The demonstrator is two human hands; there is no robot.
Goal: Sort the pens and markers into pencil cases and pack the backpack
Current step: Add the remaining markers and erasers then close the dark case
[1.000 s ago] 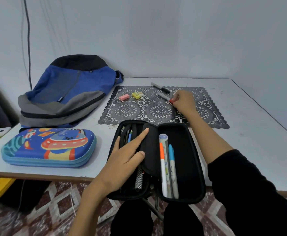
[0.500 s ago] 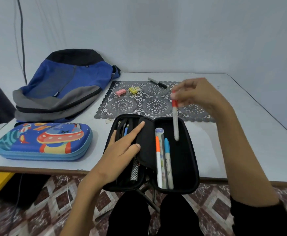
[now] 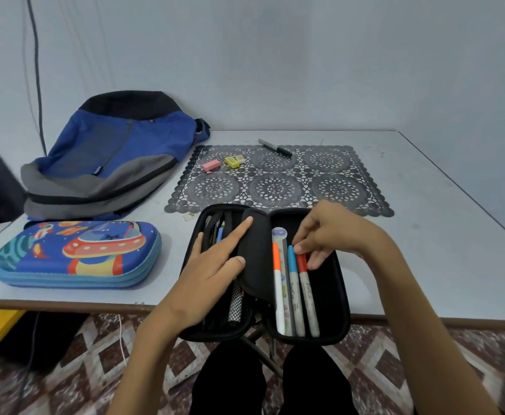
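inside the black case (image 3: 339, 295), red-capped marker (image 3: 307, 290) lies lengthwise, cap pointing away.

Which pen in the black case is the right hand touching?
The red-capped pen, rightmost in the row. The right hand pinches its cap; the blue-capped pen and orange-capped pen lie left of it.

On the desk (image 3: 425, 250), the open case (image 3: 335, 295) lay at 6 o'clock, the closed case (image 3: 77, 254) at 8, the backpack (image 3: 110, 157) at 10, the mat (image 3: 275, 187) at 12, bearing a marker (image 3: 274, 147).
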